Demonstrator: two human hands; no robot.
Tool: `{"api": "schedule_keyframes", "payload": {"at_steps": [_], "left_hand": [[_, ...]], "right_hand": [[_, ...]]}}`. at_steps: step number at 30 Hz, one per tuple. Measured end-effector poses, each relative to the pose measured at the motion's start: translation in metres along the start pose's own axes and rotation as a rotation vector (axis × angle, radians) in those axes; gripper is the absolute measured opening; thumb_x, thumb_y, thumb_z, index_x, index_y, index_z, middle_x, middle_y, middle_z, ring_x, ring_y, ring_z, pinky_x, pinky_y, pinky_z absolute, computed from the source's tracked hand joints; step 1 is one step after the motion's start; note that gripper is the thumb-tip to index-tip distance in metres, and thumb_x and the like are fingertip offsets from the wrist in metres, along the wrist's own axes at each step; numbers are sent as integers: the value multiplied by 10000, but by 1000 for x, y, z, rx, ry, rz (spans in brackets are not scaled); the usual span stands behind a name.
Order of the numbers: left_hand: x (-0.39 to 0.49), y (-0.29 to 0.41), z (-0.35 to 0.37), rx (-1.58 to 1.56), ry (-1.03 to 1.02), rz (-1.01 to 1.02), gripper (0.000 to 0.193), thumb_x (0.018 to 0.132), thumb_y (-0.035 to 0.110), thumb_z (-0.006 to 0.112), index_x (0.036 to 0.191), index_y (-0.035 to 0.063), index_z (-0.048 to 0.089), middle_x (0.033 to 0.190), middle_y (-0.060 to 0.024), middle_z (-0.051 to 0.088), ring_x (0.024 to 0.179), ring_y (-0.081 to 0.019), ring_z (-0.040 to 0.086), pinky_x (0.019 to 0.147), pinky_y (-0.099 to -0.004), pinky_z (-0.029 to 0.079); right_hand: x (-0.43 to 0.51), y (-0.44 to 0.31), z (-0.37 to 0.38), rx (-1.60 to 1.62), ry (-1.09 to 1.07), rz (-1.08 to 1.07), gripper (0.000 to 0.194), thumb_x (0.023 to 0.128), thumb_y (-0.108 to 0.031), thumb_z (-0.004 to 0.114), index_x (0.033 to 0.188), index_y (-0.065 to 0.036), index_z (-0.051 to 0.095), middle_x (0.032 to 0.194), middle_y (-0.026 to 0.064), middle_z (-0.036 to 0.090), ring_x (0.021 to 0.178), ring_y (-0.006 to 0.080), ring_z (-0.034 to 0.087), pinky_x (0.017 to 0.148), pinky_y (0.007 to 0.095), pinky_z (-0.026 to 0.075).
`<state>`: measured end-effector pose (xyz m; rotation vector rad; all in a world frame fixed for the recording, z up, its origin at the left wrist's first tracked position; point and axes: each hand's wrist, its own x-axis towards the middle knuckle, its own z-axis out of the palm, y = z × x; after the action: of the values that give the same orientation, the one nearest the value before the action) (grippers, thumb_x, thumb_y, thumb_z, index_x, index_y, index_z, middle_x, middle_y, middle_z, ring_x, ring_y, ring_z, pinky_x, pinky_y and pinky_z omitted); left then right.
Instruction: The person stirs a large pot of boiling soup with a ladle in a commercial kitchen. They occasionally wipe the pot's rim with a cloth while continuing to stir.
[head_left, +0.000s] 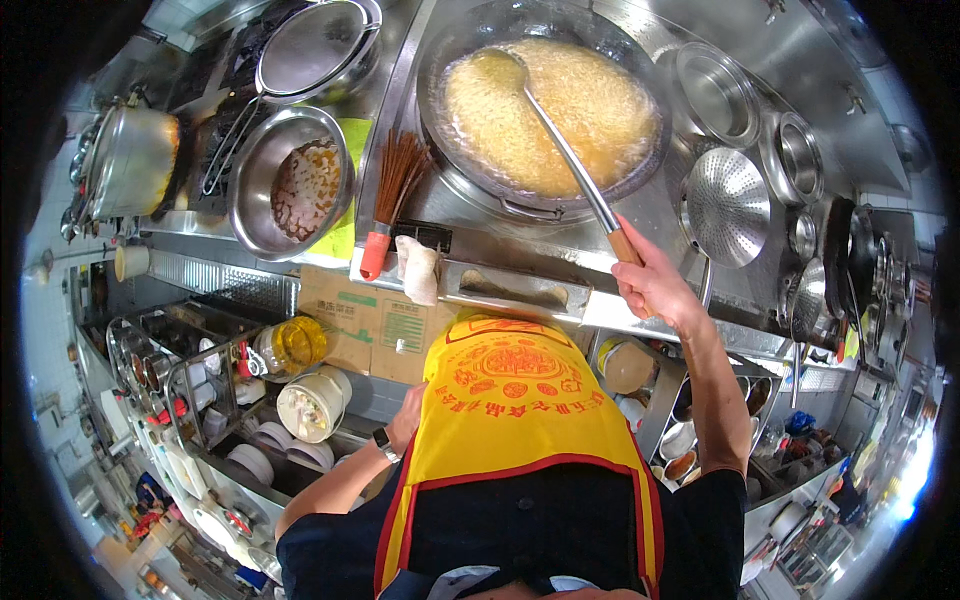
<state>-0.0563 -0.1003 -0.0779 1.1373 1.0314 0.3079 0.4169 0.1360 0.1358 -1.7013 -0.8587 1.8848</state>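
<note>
My right hand (654, 279) grips the wooden end of a long-handled metal ladle (568, 154). Its bowl lies in bubbling yellowish liquid with pale bits, inside a large wok (655, 161) on the stove. My left hand (409, 414) is low beside the yellow apron (517, 375), its fingers partly hidden at the apron's edge; whether it holds anything cannot be seen. Left of the wok lie a bamboo wok brush (397, 180) with a red handle and a folded cloth (418, 270). A steel bowl (247, 187) with pale pieces in brownish liquid stands farther left.
A round mesh strainer (311, 49) rests above the steel bowl. Right of the wok are a perforated skimmer (727, 208) and steel pots (718, 94). A big pot (135, 161) stands far left. Below it are a jug of yellow oil (300, 346) and a white bucket (315, 405).
</note>
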Motion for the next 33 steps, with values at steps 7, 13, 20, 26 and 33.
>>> {"api": "schedule_keyframes", "payload": {"at_steps": [7, 13, 20, 26, 33], "left_hand": [[28, 44, -6, 76, -53, 159, 307, 949, 237, 628, 1167, 21, 623, 1071, -190, 631, 1016, -414, 561, 863, -467, 441], [31, 64, -16, 108, -121, 135, 338, 957, 218, 608, 1237, 29, 603, 1156, -186, 619, 1094, -413, 554, 917, -477, 443], [26, 67, -26, 281, -155, 215, 493, 978, 233, 577, 1429, 48, 507, 1436, -198, 498, 1347, -410, 427, 1106, -524, 358], [25, 60, -25, 273, -152, 177, 504, 965, 243, 603, 1418, 42, 512, 1450, -214, 473, 1325, -421, 434, 1103, -524, 368], [17, 14, -18, 158, -82, 46, 553, 946, 226, 646, 1445, 52, 486, 1410, -206, 479, 1290, -426, 448, 1092, -513, 390]], "right_hand": [[-58, 9, 1, -194, 44, 147, 840, 936, -39, 556, 1666, -145, 155, 596, -28, 445, 448, 75, 419, 392, 260, 341], [-107, 21, -27, -732, 127, -41, 762, 977, -66, 550, 1650, -213, 225, 698, 63, 626, 567, 163, 610, 540, 334, 542], [-118, 22, -39, -1270, 444, -135, 738, 930, -9, 562, 1596, -253, 357, 812, 215, 673, 750, 407, 686, 669, 506, 547], [-55, 30, -36, -1599, 579, -310, 732, 921, 2, 561, 1591, -215, 362, 708, 144, 666, 601, 297, 684, 536, 419, 570], [7, 26, -42, -1319, 530, -285, 744, 934, -1, 544, 1615, -201, 322, 732, 183, 667, 646, 325, 685, 583, 467, 539]]}}
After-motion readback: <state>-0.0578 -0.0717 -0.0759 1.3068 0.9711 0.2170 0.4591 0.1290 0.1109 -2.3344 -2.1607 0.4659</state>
